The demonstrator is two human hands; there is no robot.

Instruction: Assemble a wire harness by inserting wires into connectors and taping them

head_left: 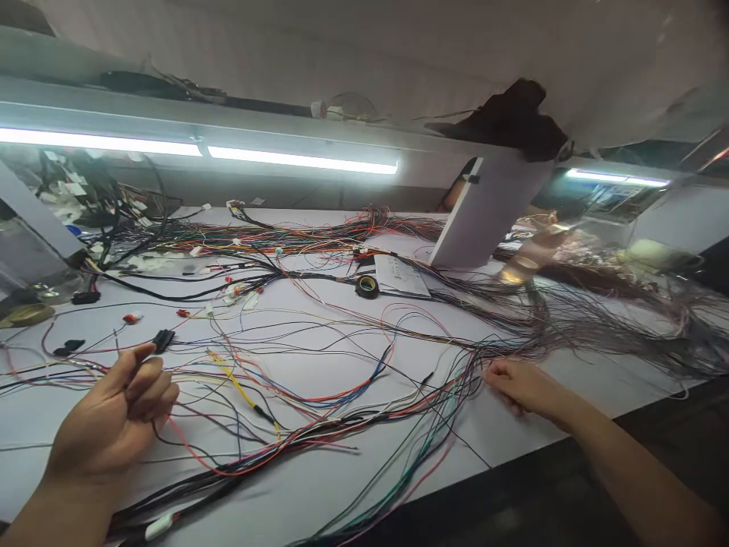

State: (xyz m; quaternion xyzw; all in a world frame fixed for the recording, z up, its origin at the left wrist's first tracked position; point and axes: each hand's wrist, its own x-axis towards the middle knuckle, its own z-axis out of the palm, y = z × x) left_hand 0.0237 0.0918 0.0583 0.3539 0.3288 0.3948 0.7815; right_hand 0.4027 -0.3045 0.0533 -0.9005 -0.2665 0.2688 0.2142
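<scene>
My left hand point(114, 418) hovers palm-up over the near left of the white worktable point(319, 486), its fingers loosely curled and apart, and I cannot see anything gripped in it; a black connector point(162, 339) lies just beyond the fingertips. My right hand point(521, 386) rests on the table at the right. Its fingers are curled down onto the bundle of coloured wires point(399, 406) where the strands gather. What it pinches is hidden under the fingers.
Loose wires and small connectors cover the table. A roll of black tape point(367, 286) and a printed sheet point(402, 276) lie mid-table beside a leaning white board point(484, 213). Another person's hand point(532, 254) works at the far right. Strip lights point(301, 159) run overhead.
</scene>
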